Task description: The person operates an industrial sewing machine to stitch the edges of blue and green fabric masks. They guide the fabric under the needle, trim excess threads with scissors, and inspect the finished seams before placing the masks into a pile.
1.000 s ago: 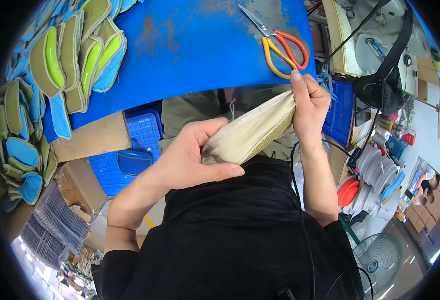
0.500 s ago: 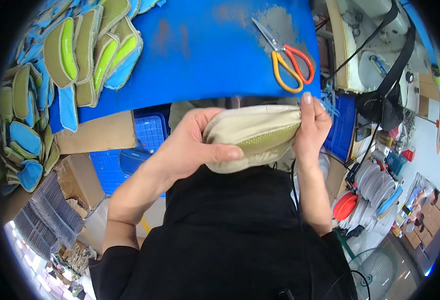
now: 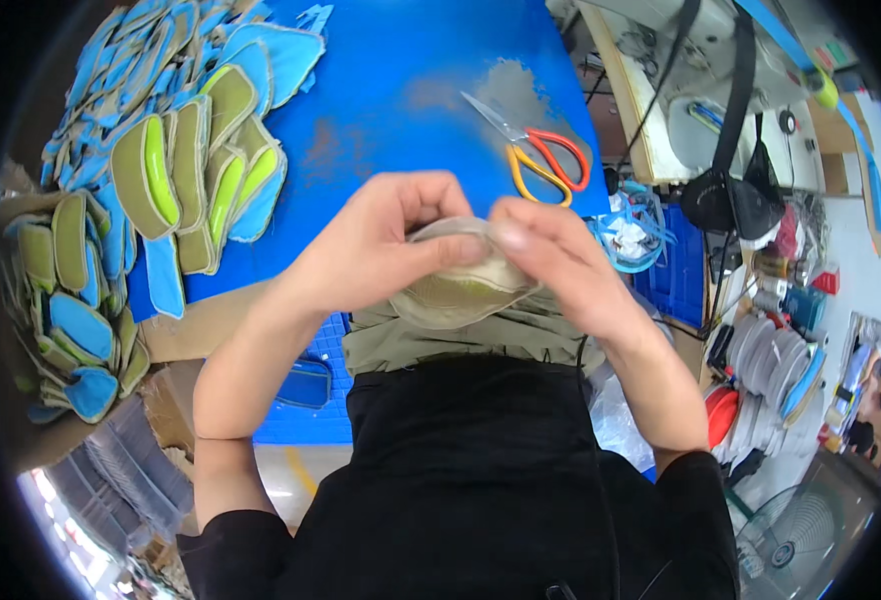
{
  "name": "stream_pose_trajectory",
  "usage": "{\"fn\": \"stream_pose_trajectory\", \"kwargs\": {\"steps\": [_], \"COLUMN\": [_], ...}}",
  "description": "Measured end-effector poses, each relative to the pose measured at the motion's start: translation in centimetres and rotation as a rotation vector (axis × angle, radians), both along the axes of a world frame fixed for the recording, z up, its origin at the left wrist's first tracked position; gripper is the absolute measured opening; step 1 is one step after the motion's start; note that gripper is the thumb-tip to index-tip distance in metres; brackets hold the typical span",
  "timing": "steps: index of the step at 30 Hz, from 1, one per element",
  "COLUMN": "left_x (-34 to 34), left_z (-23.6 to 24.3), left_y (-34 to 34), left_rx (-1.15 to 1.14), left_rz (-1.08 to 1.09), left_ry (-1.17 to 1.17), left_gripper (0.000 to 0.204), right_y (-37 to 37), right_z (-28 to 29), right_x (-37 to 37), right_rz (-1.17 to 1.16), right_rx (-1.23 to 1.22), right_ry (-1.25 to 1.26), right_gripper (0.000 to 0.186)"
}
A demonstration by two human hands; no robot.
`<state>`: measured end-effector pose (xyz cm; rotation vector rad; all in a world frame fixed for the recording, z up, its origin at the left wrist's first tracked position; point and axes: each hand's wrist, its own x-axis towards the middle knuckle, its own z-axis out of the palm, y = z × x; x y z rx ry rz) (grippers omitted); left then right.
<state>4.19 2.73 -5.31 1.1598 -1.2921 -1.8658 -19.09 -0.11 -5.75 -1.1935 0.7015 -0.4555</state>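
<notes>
Above my lap, at the table's front edge, I hold a rounded, stitched beige fabric piece point(image 3: 459, 296) with olive-green parts between both hands. My left hand point(image 3: 376, 245) grips its top left edge, thumb lying over the front and fingers bent behind. At the upper right edge, my right hand point(image 3: 571, 262) pinches the cloth with thumb and fingers close to the left thumb. The fingers cover most of the upper rim, so the fold there is hidden.
On the blue table point(image 3: 386, 60) lie scissors point(image 3: 517, 134) with red and orange handles. Heaped at the left are olive, lime and blue stitched fabric pieces point(image 3: 148, 178). A box of similar pieces point(image 3: 83, 330) stands nearer. Machine parts point(image 3: 696, 130) and hanging straps are at the right.
Both hands have come together at the fabric piece's upper edge; the right hand moved left from its far right end. The piece is now bunched and turned. My view has shifted slightly.
</notes>
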Motion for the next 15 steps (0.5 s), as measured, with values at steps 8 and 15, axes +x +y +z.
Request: {"fn": "stream_pose_trajectory", "kwargs": {"steps": [8, 15], "left_x": [-0.6, -0.7], "left_z": [-4.4, -6.4], "left_y": [2.0, 3.1], "left_rx": [-0.571, -0.096], "left_rz": [0.276, 0.418], "left_ry": [-0.465, -0.211], "left_gripper": [0.022, 0.026], "right_y": [1.3, 2.1], "right_z": [-2.2, -3.1], "right_x": [0.5, 0.2], "right_rz": [-0.353, -0.359], "right_rx": [0.553, 0.635], "right_ry": [-0.337, -0.425], "right_gripper": [0.024, 0.026]}}
